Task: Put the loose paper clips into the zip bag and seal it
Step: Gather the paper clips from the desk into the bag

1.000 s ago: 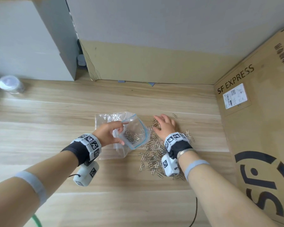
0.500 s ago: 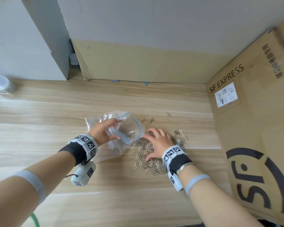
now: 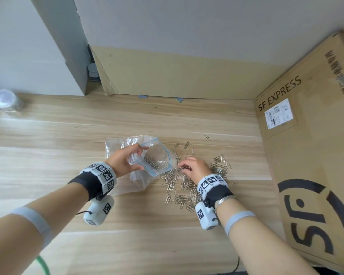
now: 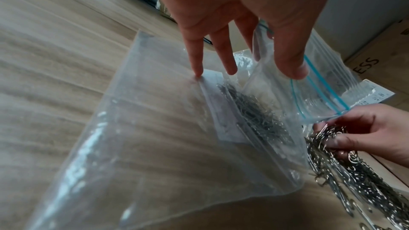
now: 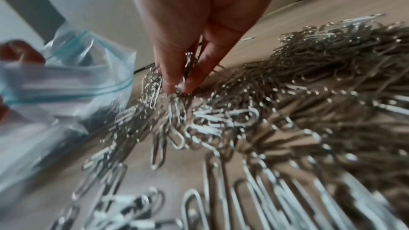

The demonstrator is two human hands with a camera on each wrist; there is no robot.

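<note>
— Clips (image 3: 187, 187): how many are put away?
— Some are seen in the bag (image 3: 157, 161); most are left on the table (image 3: 68, 135). The bag is not sealed.
— And the hands?
— The bag's mouth is pinched open by the left hand (image 3: 123, 159). A bunch of clips is pinched by the right hand (image 3: 195, 167), beside the bag.

zip bag (image 3: 147, 167) left of paper clips (image 3: 187, 187) on table (image 3: 68, 135) | cardboard box (image 3: 306, 155) right | some clips in bag

Bottle (image 3: 5, 100) blurred at frame edge; cardboard box (image 3: 316, 155) cut off.
</note>
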